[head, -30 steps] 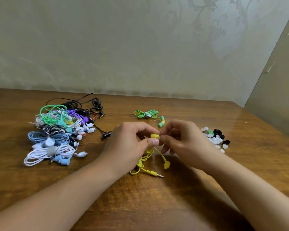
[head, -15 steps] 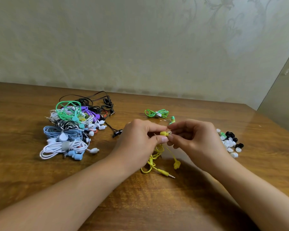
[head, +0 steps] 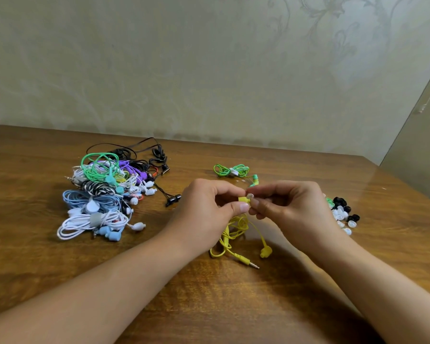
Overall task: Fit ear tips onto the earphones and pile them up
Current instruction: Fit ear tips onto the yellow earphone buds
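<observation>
Ear tip going onto yellow earbud, held above the table.

Left hand pinching yellow earbud between thumb and forefinger; right hand pinching small pale ear tip against the bud's nozzle, fingers curled. Yellow cable hanging down to table, second bud and plug lying there. Finished pile well apart at left; loose tips beside right wrist; green earphones just behind. Risks, as judged: tip slipping or popping out of the pinch if pressed off-axis, then rolling among the loose tips; seating only halfway, rim folded; cable snagging the plug when carried to pile.
</observation>
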